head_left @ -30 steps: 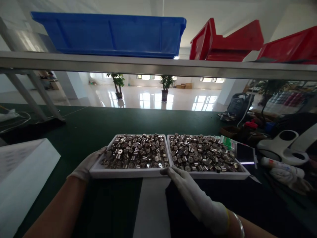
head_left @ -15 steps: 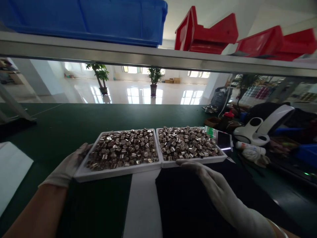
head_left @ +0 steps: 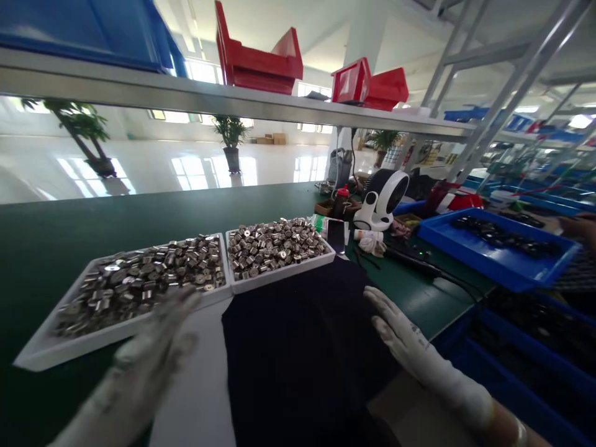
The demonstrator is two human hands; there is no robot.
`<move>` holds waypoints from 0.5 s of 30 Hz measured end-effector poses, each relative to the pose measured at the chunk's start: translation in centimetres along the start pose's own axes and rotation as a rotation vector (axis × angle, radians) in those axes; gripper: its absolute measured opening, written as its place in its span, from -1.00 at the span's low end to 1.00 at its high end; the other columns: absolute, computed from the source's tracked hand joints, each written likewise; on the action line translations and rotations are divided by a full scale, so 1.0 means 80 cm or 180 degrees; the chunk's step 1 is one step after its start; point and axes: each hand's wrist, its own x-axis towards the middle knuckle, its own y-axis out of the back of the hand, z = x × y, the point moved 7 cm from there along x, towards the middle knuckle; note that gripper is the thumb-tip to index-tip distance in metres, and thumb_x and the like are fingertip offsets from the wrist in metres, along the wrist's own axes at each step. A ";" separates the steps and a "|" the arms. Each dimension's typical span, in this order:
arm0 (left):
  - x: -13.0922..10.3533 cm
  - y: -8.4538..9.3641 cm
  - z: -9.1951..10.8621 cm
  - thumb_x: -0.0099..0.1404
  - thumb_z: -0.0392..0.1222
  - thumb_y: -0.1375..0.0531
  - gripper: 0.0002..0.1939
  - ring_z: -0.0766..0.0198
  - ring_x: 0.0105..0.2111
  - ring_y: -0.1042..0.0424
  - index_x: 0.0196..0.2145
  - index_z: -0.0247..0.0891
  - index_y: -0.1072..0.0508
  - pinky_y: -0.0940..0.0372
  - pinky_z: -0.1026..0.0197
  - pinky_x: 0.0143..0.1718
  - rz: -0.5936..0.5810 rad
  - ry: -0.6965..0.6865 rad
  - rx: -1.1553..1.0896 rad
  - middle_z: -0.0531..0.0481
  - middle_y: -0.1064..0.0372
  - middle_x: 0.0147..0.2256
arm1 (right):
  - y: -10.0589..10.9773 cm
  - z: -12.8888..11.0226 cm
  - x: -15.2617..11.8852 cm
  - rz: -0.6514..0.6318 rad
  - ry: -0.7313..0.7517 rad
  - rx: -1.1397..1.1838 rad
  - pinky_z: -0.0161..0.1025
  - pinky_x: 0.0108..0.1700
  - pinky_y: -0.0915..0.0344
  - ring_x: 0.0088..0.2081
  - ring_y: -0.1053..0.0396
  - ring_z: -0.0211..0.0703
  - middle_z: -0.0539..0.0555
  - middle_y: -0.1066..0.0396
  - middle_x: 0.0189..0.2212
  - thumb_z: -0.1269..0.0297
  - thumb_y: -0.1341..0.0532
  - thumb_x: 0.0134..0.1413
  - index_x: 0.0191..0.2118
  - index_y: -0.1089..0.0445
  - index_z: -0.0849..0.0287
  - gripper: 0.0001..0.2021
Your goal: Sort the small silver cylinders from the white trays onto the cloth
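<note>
Two white trays stand side by side on the green table, heaped with small silver metal cylinders. My left hand point(head_left: 151, 360), gloved and blurred by motion, hovers at the front of the left tray point(head_left: 37, 359), fingers stretched out and nothing in them. The right tray point(head_left: 284, 271) touches it. A black cloth point(head_left: 298, 347) lies in front of the trays, partly over a white sheet point(head_left: 195, 379). Over the cloth's right edge is my gloved right hand point(head_left: 400, 335), its fingers extended and holding nothing.
A phone point(head_left: 336, 236), a white fan point(head_left: 379, 202) and a bottle with a red cap point(head_left: 342, 198) stand behind the right tray. At right is a blue tray point(head_left: 493, 254) of black parts, near another person's arm point(head_left: 580, 228). A shelf point(head_left: 279, 105) with bins spans above.
My view has turned right. My left hand has left the left tray's outer edge and come to its front. My right hand has moved away from the right tray to the cloth's right side.
</note>
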 end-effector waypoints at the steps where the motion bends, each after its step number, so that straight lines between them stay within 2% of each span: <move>1: -0.024 -0.013 0.014 0.41 0.20 -0.21 -0.34 -0.07 0.25 -0.43 0.25 -0.35 -0.45 -0.36 -0.13 0.30 -0.0143 -0.0290 0.0242 -0.21 -0.41 0.27 | -0.011 0.022 -0.007 -0.0094 0.0127 -0.0315 0.12 0.43 -0.21 0.46 -0.11 0.08 0.29 -0.11 0.45 0.19 0.07 0.54 0.46 -0.19 0.26 -0.47; 2: -0.047 -0.029 0.026 0.36 0.17 -0.25 -0.30 -0.14 0.33 -0.34 0.31 -0.29 -0.41 -0.30 -0.19 0.34 -0.0348 -0.0615 0.0563 -0.21 -0.35 0.33 | -0.021 0.038 -0.015 -0.0143 0.0298 -0.0619 0.17 0.38 -0.29 0.42 -0.17 0.14 0.34 -0.17 0.42 0.16 0.07 0.52 0.42 -0.25 0.31 -0.46; 4: -0.087 -0.061 0.036 0.31 0.08 -0.29 -0.25 -0.25 0.38 -0.25 0.39 -0.22 -0.34 -0.28 -0.29 0.33 -0.0824 -0.1142 0.1298 -0.23 -0.23 0.39 | -0.037 0.066 -0.030 -0.0228 0.0450 -0.0732 0.33 0.32 -0.32 0.36 -0.27 0.29 0.40 -0.27 0.35 0.14 0.01 0.47 0.35 -0.35 0.36 -0.46; 6: -0.110 -0.074 0.027 0.36 0.02 -0.24 -0.28 -0.25 0.35 -0.29 0.41 -0.23 -0.31 -0.32 -0.27 0.31 -0.1089 -0.1228 0.1831 -0.27 -0.19 0.39 | -0.046 0.084 -0.042 -0.0247 0.0584 -0.0809 0.37 0.30 -0.33 0.34 -0.30 0.33 0.41 -0.29 0.33 0.13 -0.01 0.45 0.34 -0.36 0.37 -0.45; 8: -0.120 -0.066 0.010 0.42 -0.01 -0.17 -0.32 -0.22 0.36 -0.30 0.43 -0.25 -0.27 -0.30 -0.23 0.33 -0.1082 -0.1059 0.2042 -0.27 -0.16 0.41 | -0.051 0.095 -0.049 -0.0219 0.0716 -0.0931 0.32 0.31 -0.34 0.35 -0.28 0.30 0.38 -0.26 0.35 0.10 -0.02 0.46 0.37 -0.33 0.35 -0.44; 11: -0.132 -0.042 -0.007 0.43 0.01 -0.15 -0.26 -0.24 0.40 -0.22 0.48 -0.23 -0.16 -0.27 -0.21 0.36 -0.0876 -0.0756 0.1976 -0.26 -0.06 0.44 | -0.052 0.109 -0.050 -0.0142 0.0803 -0.0948 0.28 0.33 -0.30 0.38 -0.23 0.27 0.32 -0.24 0.38 0.04 -0.06 0.44 0.36 -0.35 0.29 -0.43; 13: -0.145 -0.027 -0.003 0.39 0.03 -0.21 -0.23 -0.25 0.42 -0.18 0.47 -0.18 -0.19 -0.20 -0.24 0.39 -0.0640 -0.0518 0.1780 -0.25 -0.06 0.45 | -0.046 0.113 -0.049 -0.0005 0.0915 -0.0781 0.34 0.32 -0.27 0.36 -0.26 0.33 0.34 -0.29 0.35 0.03 -0.07 0.42 0.31 -0.40 0.28 -0.45; 15: -0.167 -0.016 0.019 0.37 0.05 -0.23 -0.30 -0.26 0.41 -0.19 0.39 -0.18 -0.34 -0.14 -0.29 0.42 -0.0321 -0.0205 0.1466 -0.25 -0.14 0.43 | -0.039 0.106 -0.049 0.0261 0.1110 -0.0402 0.47 0.27 -0.26 0.30 -0.31 0.46 0.37 -0.36 0.29 0.03 -0.09 0.40 0.24 -0.46 0.26 -0.48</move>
